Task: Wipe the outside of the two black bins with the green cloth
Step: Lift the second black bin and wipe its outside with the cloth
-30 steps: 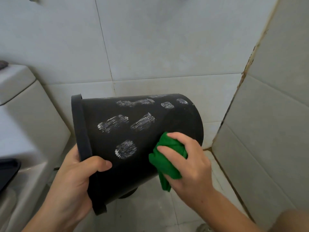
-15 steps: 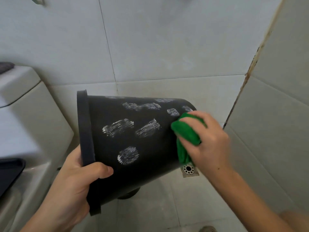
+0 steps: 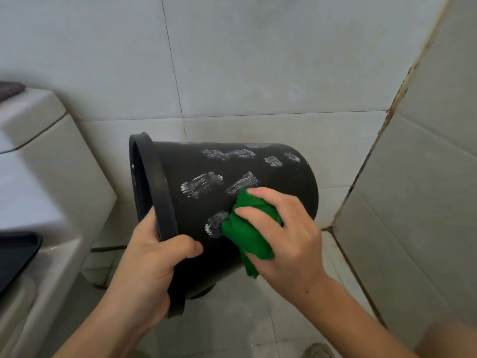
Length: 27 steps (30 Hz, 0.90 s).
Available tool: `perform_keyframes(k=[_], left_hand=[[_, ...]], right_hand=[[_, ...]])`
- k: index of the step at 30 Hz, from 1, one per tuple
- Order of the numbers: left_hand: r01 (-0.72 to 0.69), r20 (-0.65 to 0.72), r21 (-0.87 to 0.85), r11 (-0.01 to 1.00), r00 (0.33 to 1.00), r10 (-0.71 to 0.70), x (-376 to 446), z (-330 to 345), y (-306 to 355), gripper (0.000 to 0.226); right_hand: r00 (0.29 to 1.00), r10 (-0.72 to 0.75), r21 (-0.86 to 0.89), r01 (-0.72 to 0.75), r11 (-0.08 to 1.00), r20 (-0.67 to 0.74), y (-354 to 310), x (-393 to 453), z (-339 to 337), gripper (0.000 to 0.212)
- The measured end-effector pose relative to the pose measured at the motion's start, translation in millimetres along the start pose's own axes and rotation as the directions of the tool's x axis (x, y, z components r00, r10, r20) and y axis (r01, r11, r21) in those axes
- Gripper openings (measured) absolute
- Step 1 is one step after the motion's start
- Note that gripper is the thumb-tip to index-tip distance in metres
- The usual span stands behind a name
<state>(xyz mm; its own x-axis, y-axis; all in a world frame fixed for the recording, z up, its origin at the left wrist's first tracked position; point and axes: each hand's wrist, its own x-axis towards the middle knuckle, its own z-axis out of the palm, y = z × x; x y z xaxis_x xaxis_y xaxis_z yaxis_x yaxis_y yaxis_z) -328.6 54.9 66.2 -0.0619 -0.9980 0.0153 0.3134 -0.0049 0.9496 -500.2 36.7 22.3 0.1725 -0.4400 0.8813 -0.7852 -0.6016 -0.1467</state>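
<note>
Head view, the only one. A round black plastic bin [image 3: 258, 202] is being held off the floor, tipped on its side with the open rim to the left and the base toward the tiled corner. The left hand [image 3: 152, 264] is gripping the rim, thumb curled over the outer wall and the fingers hidden inside. The right hand [image 3: 284, 239] is clutching a bunched green cloth [image 3: 247, 236] and pressing it against the lower middle of the bin's side wall.

Step in hand, as I judge it: wiping the outside of this bin, early on. Several whitish scuff patches [image 3: 204, 186] are showing across the wall. One patch is sitting just left of the cloth, touching its edge, and another is lying just above it. A second bin is not showing in frame.

Next move, judged: the cloth needs dragging leftward and upward across those patches with firm pressure, while the left hand is bracing the rim against the push and turning the bin to expose the hidden faces. The slick curved wall may twist in a one-handed hold.

Surface and room: pale grey wall tiles [image 3: 258, 60] are filling the background, with dark stained grout in the right-hand corner. A white ceramic toilet cistern [image 3: 38, 140] is standing to the left. The floor tiles [image 3: 232, 319] below are looking grimy.
</note>
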Motion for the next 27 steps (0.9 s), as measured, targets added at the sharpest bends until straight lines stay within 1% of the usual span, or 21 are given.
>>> perform_keyframes(k=[2, 3, 5, 7, 8, 9, 11, 12, 14, 16, 17, 18, 20, 22, 23, 25, 27], left_hand=[[0.012, 0.003, 0.011, 1.0, 1.0, -0.012, 1, 3, -1, 0.05], [0.012, 0.009, 0.014, 1.0, 1.0, -0.012, 1, 4, -2, 0.05], [0.012, 0.028, 0.029, 0.999, 1.0, -0.013, 0, 4, -2, 0.053], [0.018, 0.047, 0.06, 0.998, 0.999, -0.02, -2, 3, -3, 0.056], [0.017, 0.058, 0.076, 0.997, 0.998, -0.022, -2, 4, -4, 0.057], [0.013, 0.071, 0.092, 0.996, 0.997, -0.02, -2, 4, -4, 0.057], [0.003, 0.092, 0.114, 0.993, 0.996, -0.014, -2, 5, -5, 0.058], [-0.002, 0.094, 0.122, 0.993, 0.996, -0.01, -3, 5, -6, 0.058], [0.001, 0.085, 0.119, 0.993, 0.996, -0.011, -4, 2, -7, 0.058], [0.025, 0.075, 0.115, 0.993, 0.997, -0.034, -5, 0, -8, 0.057], [0.031, 0.074, 0.119, 0.992, 0.996, -0.04, -5, -1, -8, 0.057], [0.033, 0.075, 0.12, 0.992, 0.996, -0.042, -4, -1, -8, 0.057], [0.015, 0.085, 0.126, 0.992, 0.996, -0.026, -4, 0, -7, 0.058], [-0.015, 0.094, 0.139, 0.99, 0.996, 0.002, -3, 1, -5, 0.058], [-0.028, 0.088, 0.143, 0.989, 0.996, 0.015, -3, 0, -6, 0.058], [-0.035, 0.086, 0.153, 0.988, 0.996, 0.022, -2, -3, -8, 0.058], [-0.007, 0.096, 0.146, 0.989, 0.995, -0.007, -2, -3, -9, 0.058]], right_hand=[[0.999, 0.032, 0.043, -0.032, 0.999, -0.022, -1, -2, 2, 0.018], [1.0, 0.014, 0.077, -0.013, 0.997, -0.014, -5, -6, 5, 0.019], [0.996, -0.082, 0.126, 0.078, 0.989, 0.026, -15, -16, 10, 0.024], [0.981, -0.178, 0.128, 0.168, 0.977, 0.075, -9, -17, 7, 0.03], [0.979, -0.184, 0.115, 0.173, 0.978, 0.089, -2, -14, 5, 0.03], [0.984, -0.156, 0.105, 0.146, 0.984, 0.089, 4, -10, 3, 0.029], [0.996, -0.079, 0.117, 0.073, 0.99, 0.052, 7, -5, 2, 0.026], [0.997, -0.072, 0.136, 0.067, 0.988, 0.035, 2, -7, 3, 0.024], [0.987, -0.151, 0.166, 0.14, 0.976, 0.052, -12, -17, 5, 0.021], [0.953, -0.282, 0.163, 0.263, 0.951, 0.107, -23, -29, 7, 0.022], [0.939, -0.318, 0.154, 0.298, 0.942, 0.13, -22, -29, 6, 0.024], [0.939, -0.314, 0.143, 0.295, 0.945, 0.137, -17, -25, 7, 0.028], [0.972, -0.21, 0.143, 0.194, 0.971, 0.109, -7, -13, 6, 0.032], [0.991, -0.113, 0.157, 0.101, 0.982, 0.065, -5, -5, 6, 0.03], [0.994, -0.096, 0.163, 0.086, 0.983, 0.056, -9, -6, 7, 0.027], [0.992, -0.112, 0.181, 0.1, 0.978, 0.056, -20, -14, 10, 0.022], [0.984, -0.163, 0.199, 0.146, 0.969, 0.071, -24, -20, 11, 0.017]])
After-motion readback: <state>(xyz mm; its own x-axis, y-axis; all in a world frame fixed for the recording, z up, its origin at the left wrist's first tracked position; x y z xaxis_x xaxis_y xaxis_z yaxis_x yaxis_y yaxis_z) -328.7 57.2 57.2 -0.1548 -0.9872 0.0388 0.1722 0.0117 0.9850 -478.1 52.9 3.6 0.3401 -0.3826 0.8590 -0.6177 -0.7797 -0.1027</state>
